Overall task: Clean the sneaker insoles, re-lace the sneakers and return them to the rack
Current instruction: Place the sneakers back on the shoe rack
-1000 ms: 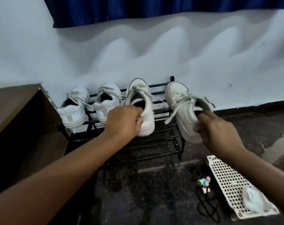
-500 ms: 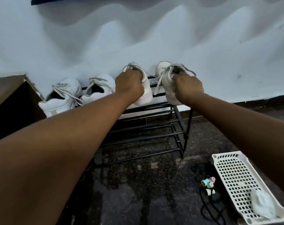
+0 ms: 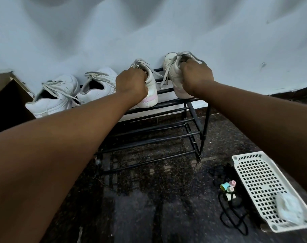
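Note:
A black metal shoe rack (image 3: 166, 130) stands against the white wall. On its top shelf my left hand (image 3: 131, 83) grips the collar of a white sneaker with a pink heel (image 3: 150, 95). My right hand (image 3: 196, 76) grips the collar of its off-white mate (image 3: 175, 79) at the rack's right end; that shoe's toe leans on the wall. Both shoes are laced, with loose lace ends hanging. Another white pair, the left sneaker (image 3: 52, 99) and the right sneaker (image 3: 100, 85), sits on the left part of the same shelf.
A white perforated plastic tray (image 3: 261, 186) holding a crumpled white cloth (image 3: 289, 207) lies on the dark floor at lower right. Beside it lie a black cord (image 3: 231, 216) and small pastel spools (image 3: 228, 186). A brown cabinet (image 3: 3, 88) stands at the left.
Both hands carried the two sneakers up from in front of the rack onto its top shelf, against the wall. The view came closer and tilted down.

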`<state>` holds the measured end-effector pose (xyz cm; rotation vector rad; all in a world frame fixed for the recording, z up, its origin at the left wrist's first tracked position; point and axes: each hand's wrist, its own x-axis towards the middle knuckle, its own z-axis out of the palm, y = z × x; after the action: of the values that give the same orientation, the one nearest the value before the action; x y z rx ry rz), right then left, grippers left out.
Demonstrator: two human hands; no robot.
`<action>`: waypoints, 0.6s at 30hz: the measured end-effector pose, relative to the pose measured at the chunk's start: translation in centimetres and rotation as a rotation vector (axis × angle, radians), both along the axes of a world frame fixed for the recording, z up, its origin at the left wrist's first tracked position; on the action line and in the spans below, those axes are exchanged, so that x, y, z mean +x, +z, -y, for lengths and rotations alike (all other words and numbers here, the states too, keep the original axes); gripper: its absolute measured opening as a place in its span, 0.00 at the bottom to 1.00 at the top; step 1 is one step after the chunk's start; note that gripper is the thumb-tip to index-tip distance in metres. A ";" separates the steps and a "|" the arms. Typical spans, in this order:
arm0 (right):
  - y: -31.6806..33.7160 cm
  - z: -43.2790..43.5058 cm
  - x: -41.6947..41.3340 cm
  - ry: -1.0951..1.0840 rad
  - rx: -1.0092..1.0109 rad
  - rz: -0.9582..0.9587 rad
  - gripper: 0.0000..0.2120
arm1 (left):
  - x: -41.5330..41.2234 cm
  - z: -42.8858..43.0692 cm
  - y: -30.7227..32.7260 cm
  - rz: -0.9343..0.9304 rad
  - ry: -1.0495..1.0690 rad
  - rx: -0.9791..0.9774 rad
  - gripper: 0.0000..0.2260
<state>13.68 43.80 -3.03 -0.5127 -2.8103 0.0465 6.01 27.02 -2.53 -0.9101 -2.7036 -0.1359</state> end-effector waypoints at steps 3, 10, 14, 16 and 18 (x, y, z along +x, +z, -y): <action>-0.2 -0.1 -0.3 -0.005 -0.013 -0.005 0.17 | -0.2 0.0 0.1 0.011 0.006 -0.011 0.04; -0.3 0.2 0.1 0.029 -0.079 -0.031 0.24 | -0.2 -0.2 0.0 -0.024 0.000 -0.058 0.12; -1.2 0.1 1.1 0.041 -0.062 -0.075 0.25 | 0.0 0.3 -0.6 -0.029 -0.069 -0.015 0.10; -1.7 0.1 1.6 0.039 -0.052 -0.127 0.26 | 0.2 0.6 -0.9 -0.035 -0.090 0.011 0.09; -2.3 0.2 2.0 0.041 -0.028 -0.179 0.26 | 0.4 0.9 -1.3 -0.045 -0.108 0.049 0.08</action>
<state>15.71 43.55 -5.37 -0.4338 -2.6483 0.1331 6.46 26.16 -3.87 -1.0324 -2.5986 -0.2002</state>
